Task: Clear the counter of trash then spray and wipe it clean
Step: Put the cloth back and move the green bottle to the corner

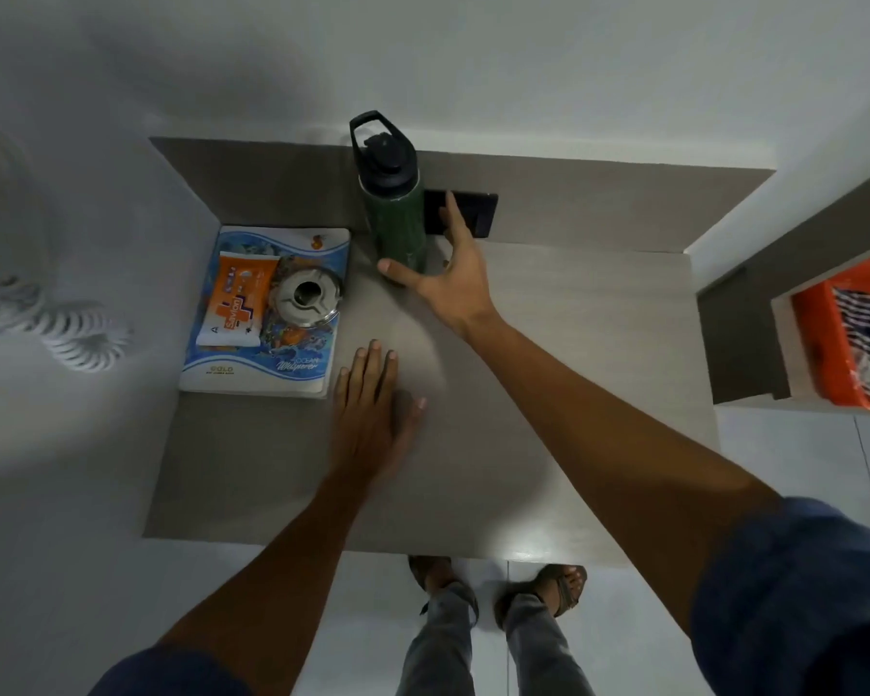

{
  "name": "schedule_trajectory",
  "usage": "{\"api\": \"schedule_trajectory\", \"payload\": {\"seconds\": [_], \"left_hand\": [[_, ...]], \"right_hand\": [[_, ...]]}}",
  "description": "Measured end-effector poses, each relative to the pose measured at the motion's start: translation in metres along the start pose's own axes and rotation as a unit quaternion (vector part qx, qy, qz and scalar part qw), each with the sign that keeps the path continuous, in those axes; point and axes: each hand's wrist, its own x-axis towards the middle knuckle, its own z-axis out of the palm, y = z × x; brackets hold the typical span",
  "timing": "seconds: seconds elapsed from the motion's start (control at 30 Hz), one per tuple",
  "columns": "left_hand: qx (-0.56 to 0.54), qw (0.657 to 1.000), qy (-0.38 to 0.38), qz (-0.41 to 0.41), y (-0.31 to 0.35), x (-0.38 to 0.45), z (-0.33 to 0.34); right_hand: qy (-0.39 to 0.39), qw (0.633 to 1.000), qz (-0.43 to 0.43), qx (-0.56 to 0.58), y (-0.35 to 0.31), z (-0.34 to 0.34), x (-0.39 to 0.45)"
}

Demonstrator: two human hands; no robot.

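A grey-brown counter stands against a white wall. On it, at the back, a green water bottle with a black cap stands upright. My right hand wraps the bottle's lower part: the thumb lies across its base at the front and the fingers reach round its right side. My left hand rests flat on the counter with fingers apart, holding nothing, just right of a blue notebook. On the notebook lie an orange wipes pack and a round metal ashtray.
A black socket plate sits on the back panel behind the bottle. A shelf to the right holds an orange basket with striped cloth. A white coiled cord hangs at the left. My sandalled feet stand below the counter's front edge.
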Motion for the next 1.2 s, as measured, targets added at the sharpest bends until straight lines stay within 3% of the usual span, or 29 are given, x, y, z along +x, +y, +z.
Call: {"api": "schedule_trajectory", "payload": {"seconds": [0.63, 0.87, 1.2], "left_hand": [[0.019, 1.0, 0.016, -0.007, -0.002, 0.002, 0.01], [0.024, 0.999, 0.037, 0.005, -0.004, 0.003, 0.01], [0.003, 1.0, -0.003, -0.002, 0.0, 0.002, 0.002]], "right_hand": [[0.069, 0.997, -0.029, 0.008, 0.004, 0.017, 0.023], [0.146, 0.989, -0.001, -0.035, 0.034, -0.078, -0.005], [0.263, 0.959, 0.08, -0.071, 0.07, -0.222, -0.02]]}}
